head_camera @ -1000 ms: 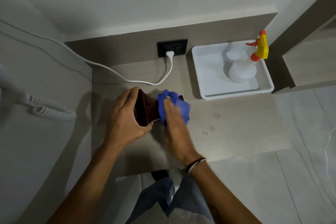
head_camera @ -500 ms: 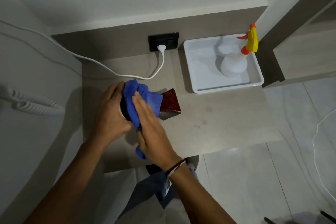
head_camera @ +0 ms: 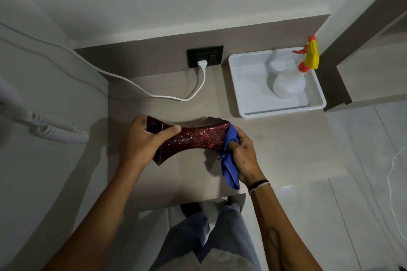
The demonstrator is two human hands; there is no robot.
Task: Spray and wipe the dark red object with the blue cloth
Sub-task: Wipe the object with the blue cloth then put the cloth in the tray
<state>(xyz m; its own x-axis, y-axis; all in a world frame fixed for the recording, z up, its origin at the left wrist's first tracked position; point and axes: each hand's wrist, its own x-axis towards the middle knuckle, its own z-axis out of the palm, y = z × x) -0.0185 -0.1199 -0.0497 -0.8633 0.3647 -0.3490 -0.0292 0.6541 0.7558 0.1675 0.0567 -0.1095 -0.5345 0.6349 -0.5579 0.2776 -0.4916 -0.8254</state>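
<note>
The dark red object [head_camera: 196, 139] is a glossy, speckled, flared vase shape lying sideways just above the beige counter [head_camera: 275, 149]. My left hand [head_camera: 143, 141] grips its left flared end, thumb across the top. My right hand [head_camera: 243, 154] holds the blue cloth [head_camera: 230, 160] bunched against the object's right end, with a loose tail of cloth hanging toward the counter's front edge. The spray bottle [head_camera: 290, 86], translucent white with a yellow and orange trigger head, stands in the white tray [head_camera: 244, 94] at the back right.
A black wall socket [head_camera: 204, 56] holds a white plug, and its cable [head_camera: 141, 89] trails left across the counter's back. A coiled white cord [head_camera: 59, 131] hangs on the left wall. My legs and tiled floor show beyond the counter's front edge.
My right hand slid the cloth from the object's left end to its right end. The object now lies fully exposed lengthwise, and my left hand still grips its left end.
</note>
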